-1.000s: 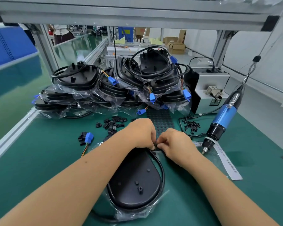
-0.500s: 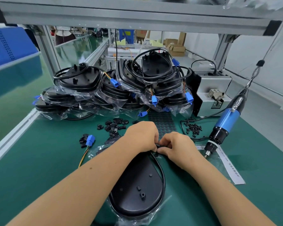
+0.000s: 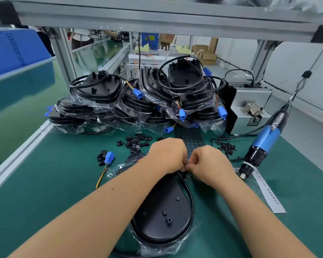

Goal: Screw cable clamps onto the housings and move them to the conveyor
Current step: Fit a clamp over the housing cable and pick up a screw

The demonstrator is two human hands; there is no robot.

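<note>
A black oval housing lies in a clear bag on the green mat in front of me, with a black cable running along its right rim. At its far end my left hand and my right hand meet, fingers curled, pinching a small black part against the cable; the part itself is mostly hidden under the fingers. Loose black cable clamps lie just beyond my left hand. A pile of black screws sits to the right. The blue electric screwdriver hangs at the right, untouched.
A heap of bagged housings with blue connectors fills the back of the mat. A grey screw feeder box stands at the back right. A blue connector with coloured wires lies left. The green conveyor runs past the left rail.
Both hands stay pressed together at the housing's far end, with only small finger shifts. The camera view has tilted slightly.
</note>
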